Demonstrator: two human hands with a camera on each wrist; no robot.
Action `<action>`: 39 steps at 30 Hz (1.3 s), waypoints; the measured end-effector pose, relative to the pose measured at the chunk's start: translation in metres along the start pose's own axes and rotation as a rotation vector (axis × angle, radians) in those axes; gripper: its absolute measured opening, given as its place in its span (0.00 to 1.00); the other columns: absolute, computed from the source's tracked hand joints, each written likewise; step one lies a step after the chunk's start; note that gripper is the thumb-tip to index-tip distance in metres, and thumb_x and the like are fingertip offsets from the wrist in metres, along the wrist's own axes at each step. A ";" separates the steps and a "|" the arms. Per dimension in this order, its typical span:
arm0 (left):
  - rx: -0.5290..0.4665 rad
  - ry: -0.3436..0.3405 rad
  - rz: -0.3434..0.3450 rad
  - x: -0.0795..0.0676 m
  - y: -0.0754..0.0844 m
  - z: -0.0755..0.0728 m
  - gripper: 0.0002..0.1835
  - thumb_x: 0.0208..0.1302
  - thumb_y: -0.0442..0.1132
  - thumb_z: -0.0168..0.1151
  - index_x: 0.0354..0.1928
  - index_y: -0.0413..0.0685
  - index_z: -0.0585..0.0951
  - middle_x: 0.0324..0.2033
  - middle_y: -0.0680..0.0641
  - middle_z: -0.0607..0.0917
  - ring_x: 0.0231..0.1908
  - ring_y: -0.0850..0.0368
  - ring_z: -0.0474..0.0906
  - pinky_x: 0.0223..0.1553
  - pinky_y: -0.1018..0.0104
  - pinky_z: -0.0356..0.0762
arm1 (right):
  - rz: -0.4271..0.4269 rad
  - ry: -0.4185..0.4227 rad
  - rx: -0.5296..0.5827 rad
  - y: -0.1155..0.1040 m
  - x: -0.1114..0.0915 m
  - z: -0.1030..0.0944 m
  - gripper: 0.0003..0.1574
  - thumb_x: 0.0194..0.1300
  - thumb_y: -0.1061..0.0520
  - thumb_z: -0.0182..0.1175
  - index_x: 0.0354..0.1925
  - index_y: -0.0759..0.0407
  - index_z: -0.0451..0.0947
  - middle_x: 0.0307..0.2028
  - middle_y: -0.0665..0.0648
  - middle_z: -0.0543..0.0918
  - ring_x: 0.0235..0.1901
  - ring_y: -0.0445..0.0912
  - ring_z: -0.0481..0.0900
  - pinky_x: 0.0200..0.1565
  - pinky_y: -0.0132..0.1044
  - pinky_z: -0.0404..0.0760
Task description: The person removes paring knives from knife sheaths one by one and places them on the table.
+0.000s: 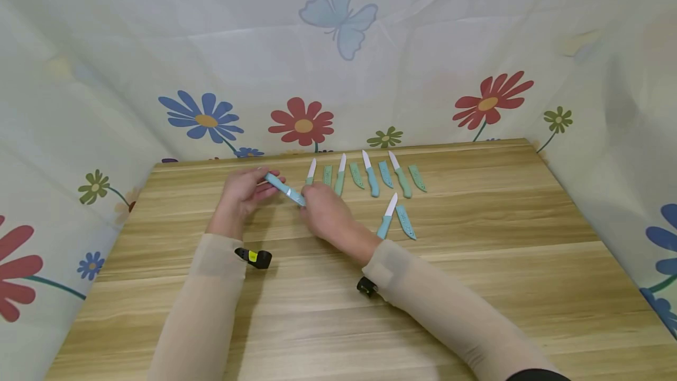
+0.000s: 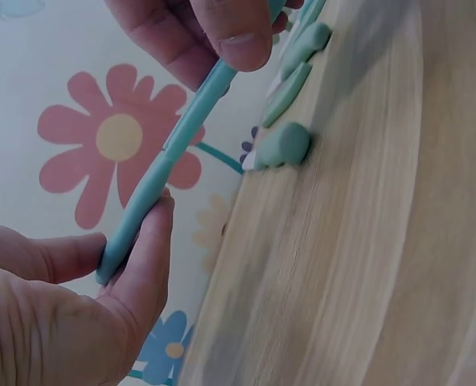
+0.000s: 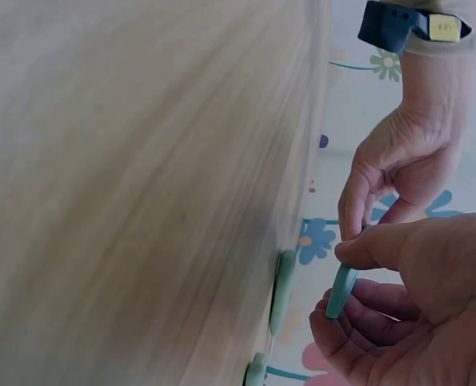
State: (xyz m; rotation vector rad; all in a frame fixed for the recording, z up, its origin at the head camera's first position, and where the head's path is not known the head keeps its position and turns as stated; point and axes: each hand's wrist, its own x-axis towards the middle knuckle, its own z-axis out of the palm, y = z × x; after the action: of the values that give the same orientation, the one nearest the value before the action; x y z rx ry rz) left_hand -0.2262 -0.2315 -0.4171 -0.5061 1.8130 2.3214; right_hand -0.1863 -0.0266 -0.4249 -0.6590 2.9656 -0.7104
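Note:
Between both hands, raised over the table, is a light-blue paring knife (image 1: 277, 183) with its blade inside a blue sheath (image 1: 296, 196). My left hand (image 1: 244, 193) pinches the rounded end of the handle (image 2: 145, 193) between thumb and fingers. My right hand (image 1: 329, 213) grips the sheath's far part, thumb on one side and fingers on the other. In the left wrist view, sheath and handle lie in one line and meet at a narrow seam. The right wrist view shows the sheath end (image 3: 342, 291) against the fingertips.
Behind the right hand, a row of bare knives (image 1: 371, 176) and sheaths (image 1: 357, 175), green and blue, lies along the wooden table's (image 1: 476, 287) back. A blue knife (image 1: 385, 225) and blue sheath (image 1: 405, 222) lie nearer, beside the right wrist. A flowered curtain (image 1: 423, 75) surrounds the table.

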 end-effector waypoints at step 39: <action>-0.321 0.037 0.123 -0.047 -0.032 0.088 0.16 0.85 0.38 0.50 0.64 0.33 0.70 0.54 0.36 0.83 0.52 0.46 0.87 0.54 0.58 0.85 | -0.129 0.191 -0.163 0.066 -0.044 -0.050 0.15 0.73 0.59 0.65 0.56 0.60 0.86 0.46 0.56 0.83 0.45 0.51 0.78 0.43 0.40 0.83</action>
State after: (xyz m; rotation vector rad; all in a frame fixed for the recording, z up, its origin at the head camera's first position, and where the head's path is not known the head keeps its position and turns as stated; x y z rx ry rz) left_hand -0.1867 -0.1343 -0.4112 -0.4924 1.5295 2.7226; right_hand -0.1777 0.0657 -0.4122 -0.8445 3.2066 -0.5726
